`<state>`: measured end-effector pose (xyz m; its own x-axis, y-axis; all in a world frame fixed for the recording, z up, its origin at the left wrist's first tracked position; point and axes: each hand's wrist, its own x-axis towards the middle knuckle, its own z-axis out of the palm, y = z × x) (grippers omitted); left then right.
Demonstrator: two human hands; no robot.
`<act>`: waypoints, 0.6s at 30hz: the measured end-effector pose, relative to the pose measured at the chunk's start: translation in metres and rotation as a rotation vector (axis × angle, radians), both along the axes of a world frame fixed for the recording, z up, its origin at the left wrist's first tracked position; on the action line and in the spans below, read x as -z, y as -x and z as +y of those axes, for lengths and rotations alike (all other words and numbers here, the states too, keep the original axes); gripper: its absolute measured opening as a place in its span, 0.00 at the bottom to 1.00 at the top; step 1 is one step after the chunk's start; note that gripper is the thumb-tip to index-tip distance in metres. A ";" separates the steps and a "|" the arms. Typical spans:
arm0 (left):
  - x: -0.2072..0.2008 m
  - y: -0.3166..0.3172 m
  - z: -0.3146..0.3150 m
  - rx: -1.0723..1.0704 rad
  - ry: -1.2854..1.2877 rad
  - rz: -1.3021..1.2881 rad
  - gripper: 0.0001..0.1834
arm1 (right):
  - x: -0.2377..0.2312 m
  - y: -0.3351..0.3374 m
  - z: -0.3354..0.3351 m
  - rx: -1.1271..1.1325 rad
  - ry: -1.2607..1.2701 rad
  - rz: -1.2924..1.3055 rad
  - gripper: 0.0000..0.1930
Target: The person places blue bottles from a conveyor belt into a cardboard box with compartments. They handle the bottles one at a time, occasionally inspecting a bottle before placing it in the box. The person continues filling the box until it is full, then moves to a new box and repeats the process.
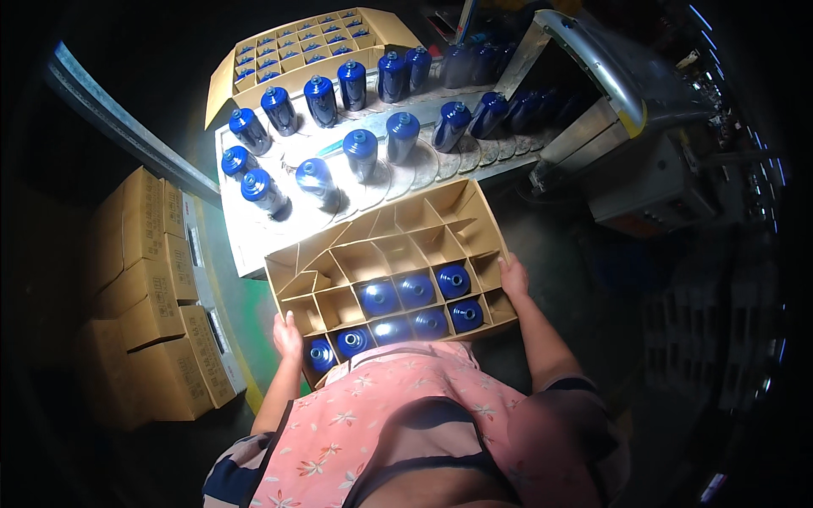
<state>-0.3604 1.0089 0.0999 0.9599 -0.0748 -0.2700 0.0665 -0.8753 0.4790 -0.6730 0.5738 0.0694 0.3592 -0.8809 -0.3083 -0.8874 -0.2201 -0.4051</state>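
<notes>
An unsealed cardboard box [489,222] with a grid of cardboard dividers [398,251] rests against my apron between my two hands. Several blue bottles [453,282] with narrow necks stand in its near compartments, while the far compartments hold none. My left hand [289,335] is closed on the box's left side, its thumb up by the rim. On the opposite side, my right hand [514,278] grips the wall near the right corner. The fingers under both sides are partly hidden.
Beyond the box, a pale worktable [240,252] carries two rows of blue bottles [362,155] running toward a metal machine [593,63]. Behind it sits another divided box [222,89] filled with bottles. Closed cartons [161,296] are stacked at left, beside a metal rail [127,123].
</notes>
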 end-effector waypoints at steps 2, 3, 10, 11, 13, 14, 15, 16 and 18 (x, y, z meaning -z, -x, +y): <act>-0.001 0.001 0.003 -0.021 -0.019 0.055 0.17 | -0.001 0.004 0.004 0.005 0.011 0.033 0.16; -0.001 0.003 0.005 0.008 -0.003 0.039 0.16 | -0.002 0.005 0.005 0.015 0.013 0.069 0.16; 0.006 0.005 0.006 -0.001 0.010 -0.004 0.17 | 0.003 0.005 0.003 0.064 -0.011 0.038 0.17; 0.006 0.005 0.007 0.005 0.026 -0.104 0.19 | 0.004 0.004 0.003 0.064 -0.022 0.053 0.18; 0.007 0.004 0.009 0.034 0.081 -0.034 0.21 | 0.002 0.005 0.002 0.074 -0.032 0.034 0.17; 0.008 0.002 0.010 0.021 0.059 0.038 0.20 | 0.001 0.004 0.003 0.056 -0.041 0.019 0.18; 0.010 0.001 0.012 0.028 0.089 0.049 0.20 | -0.001 0.005 0.003 0.058 -0.041 0.034 0.18; 0.011 0.000 0.014 0.037 0.080 0.059 0.20 | -0.003 0.004 0.003 0.047 -0.041 0.025 0.18; 0.013 0.001 0.018 0.051 0.072 0.062 0.19 | -0.008 0.004 0.005 0.053 -0.019 0.014 0.18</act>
